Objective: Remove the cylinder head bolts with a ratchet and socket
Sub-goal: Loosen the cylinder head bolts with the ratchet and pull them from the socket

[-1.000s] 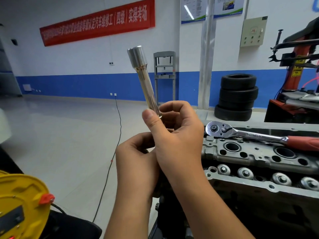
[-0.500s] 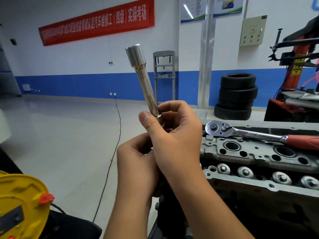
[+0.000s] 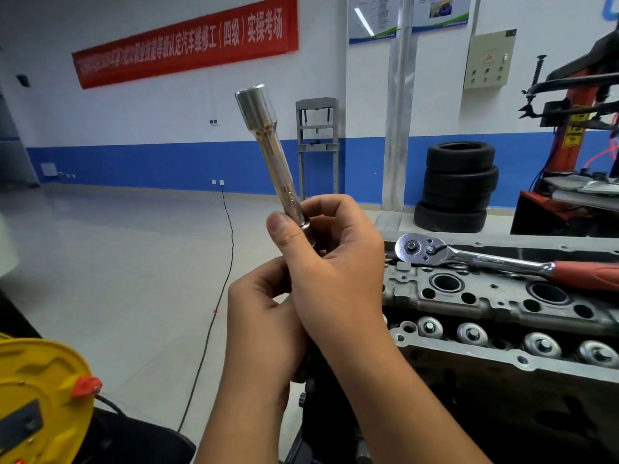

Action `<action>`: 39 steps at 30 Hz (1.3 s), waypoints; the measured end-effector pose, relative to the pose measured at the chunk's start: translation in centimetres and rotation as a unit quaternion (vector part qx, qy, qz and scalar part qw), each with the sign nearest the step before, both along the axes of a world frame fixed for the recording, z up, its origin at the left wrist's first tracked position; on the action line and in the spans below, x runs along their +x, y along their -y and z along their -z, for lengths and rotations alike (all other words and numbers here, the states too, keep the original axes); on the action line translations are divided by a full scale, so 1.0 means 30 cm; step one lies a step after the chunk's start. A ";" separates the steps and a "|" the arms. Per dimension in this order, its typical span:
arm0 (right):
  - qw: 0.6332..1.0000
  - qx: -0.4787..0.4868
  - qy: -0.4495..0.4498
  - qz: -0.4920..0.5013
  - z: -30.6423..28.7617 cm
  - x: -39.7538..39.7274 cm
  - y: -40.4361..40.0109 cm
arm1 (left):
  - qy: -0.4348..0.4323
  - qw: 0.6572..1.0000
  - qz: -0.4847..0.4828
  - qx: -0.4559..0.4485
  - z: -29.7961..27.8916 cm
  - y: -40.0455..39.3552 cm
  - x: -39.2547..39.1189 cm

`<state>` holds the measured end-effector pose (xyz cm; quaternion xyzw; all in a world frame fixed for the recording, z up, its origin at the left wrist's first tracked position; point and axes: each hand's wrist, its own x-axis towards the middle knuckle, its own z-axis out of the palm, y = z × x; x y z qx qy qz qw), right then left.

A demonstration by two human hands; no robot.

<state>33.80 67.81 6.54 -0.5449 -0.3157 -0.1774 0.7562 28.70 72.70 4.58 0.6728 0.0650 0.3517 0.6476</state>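
One camera only, worn on the person's head, wide-angle; straight lines bow toward the edges. It faces forward and slightly down, across the workshop floor toward the far wall with the red banner (image 3: 187,41) and the tyre stack (image 3: 457,185). Closest to the lens: both forearms rising from the bottom edge, right hand (image 3: 335,262) and left hand (image 3: 261,316) near centre frame. The engine block (image 3: 502,316) fills the lower right, close by. No second view to compare.
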 end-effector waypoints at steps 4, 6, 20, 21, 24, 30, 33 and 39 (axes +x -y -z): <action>1.000 -0.003 -0.001 -0.006 -0.001 -0.001 -0.001 | -0.002 1.000 -0.028 0.004 0.004 0.002 0.009; 1.000 -0.004 -0.004 -0.010 -0.001 -0.001 -0.001 | 0.004 0.998 -0.054 -0.033 0.010 0.000 0.020; 1.000 -0.008 0.006 0.001 0.003 0.000 -0.001 | 0.004 0.997 -0.057 -0.048 0.015 0.001 0.026; 1.000 -0.007 0.007 0.001 0.003 0.001 -0.001 | -0.001 0.997 -0.056 -0.055 0.017 -0.002 0.025; 1.000 -0.002 0.013 0.001 0.006 0.003 -0.002 | -0.007 1.000 0.008 -0.028 0.011 -0.003 0.006; 1.000 0.006 0.017 0.001 0.006 -0.003 -0.002 | -0.008 1.000 -0.020 0.000 0.011 -0.005 0.011; 1.000 0.019 0.018 0.004 0.004 -0.004 -0.002 | -0.014 0.997 -0.050 -0.056 0.015 -0.009 0.021; 0.999 0.017 0.028 0.016 0.007 -0.003 -0.001 | -0.007 0.999 0.045 0.000 0.003 -0.012 -0.006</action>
